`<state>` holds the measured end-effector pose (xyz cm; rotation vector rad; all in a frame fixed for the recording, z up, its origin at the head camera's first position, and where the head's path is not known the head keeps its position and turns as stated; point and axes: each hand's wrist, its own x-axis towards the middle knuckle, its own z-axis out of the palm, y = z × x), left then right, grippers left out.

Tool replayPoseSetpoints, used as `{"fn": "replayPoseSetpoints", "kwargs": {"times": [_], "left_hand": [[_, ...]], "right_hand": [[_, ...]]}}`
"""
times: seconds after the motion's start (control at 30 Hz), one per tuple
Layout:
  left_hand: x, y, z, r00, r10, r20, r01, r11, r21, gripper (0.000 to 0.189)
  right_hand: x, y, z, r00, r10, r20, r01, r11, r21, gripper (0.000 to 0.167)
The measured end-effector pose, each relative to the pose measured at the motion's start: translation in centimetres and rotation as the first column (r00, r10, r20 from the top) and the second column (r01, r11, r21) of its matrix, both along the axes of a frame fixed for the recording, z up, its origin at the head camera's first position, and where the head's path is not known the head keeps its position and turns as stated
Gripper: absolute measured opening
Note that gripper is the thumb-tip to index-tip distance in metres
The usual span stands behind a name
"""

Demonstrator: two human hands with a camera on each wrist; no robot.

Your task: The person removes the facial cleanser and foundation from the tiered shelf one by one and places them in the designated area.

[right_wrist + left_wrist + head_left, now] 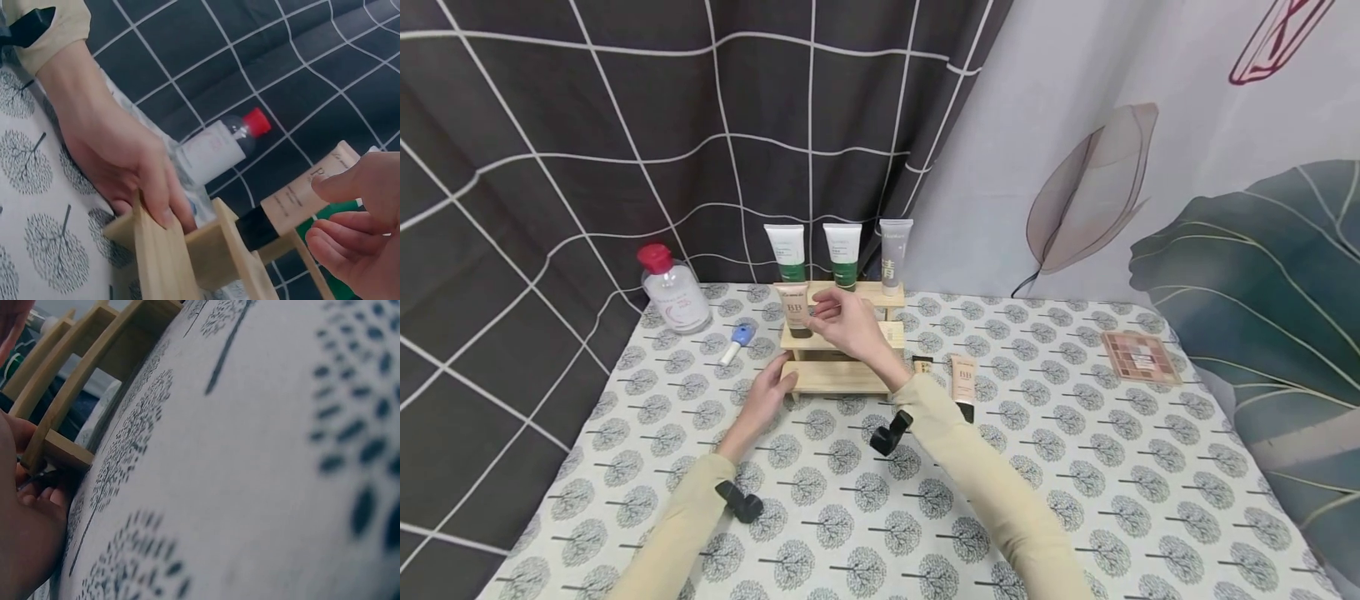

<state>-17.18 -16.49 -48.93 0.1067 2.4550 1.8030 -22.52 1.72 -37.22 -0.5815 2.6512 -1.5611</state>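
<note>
A three-step wooden display rack [838, 377] stands at the back of the table. My left hand [762, 402] grips the left end of its lowest step, fingers above and below the board in the wrist views. On the middle step, at the left, a beige BB cream tube [793, 307] stands upright on its black cap. Close against its right side is my right hand [854, 325], the thumb at the tube's front and the other fingers loosely bent beside it. Two white-and-green tubes [844, 250] and a grey tube [892, 258] stand on the top step.
A clear bottle with a red cap [676, 292] stands back left, a small blue-and-white item [737, 342] near it. Right of the rack lie another BB cream tube [963, 382] and a small black-capped tube [922, 364]. Farther right lies an eyeshadow palette [1141, 358]. Curtains hang behind.
</note>
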Motion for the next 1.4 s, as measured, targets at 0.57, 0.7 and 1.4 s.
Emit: {"fn": "replayPoseSetpoints", "kwargs": {"times": [0.57,0.7,1.4], "left_hand": [[0.1,0.0,-0.2,1.0,0.008,0.019,-0.008,1.0,0.019,0.059],[0.0,0.0,-0.1,1.0,-0.006,0.024,0.005,0.999,0.04,0.059],[0.6,0.1,2.0,0.994,-0.028,0.103,0.022,0.998,0.057,0.06]], "right_hand": [[-0.1,-2.0,-1.6,0.996,-0.056,-0.068,0.052,0.997,-0.056,0.029],[0.4,-1.3,-1.4,0.993,-0.068,-0.092,0.061,0.996,-0.072,0.029],[1.4,4.7,-1.2,0.967,-0.183,-0.176,0.161,0.978,-0.13,0.034]]}}
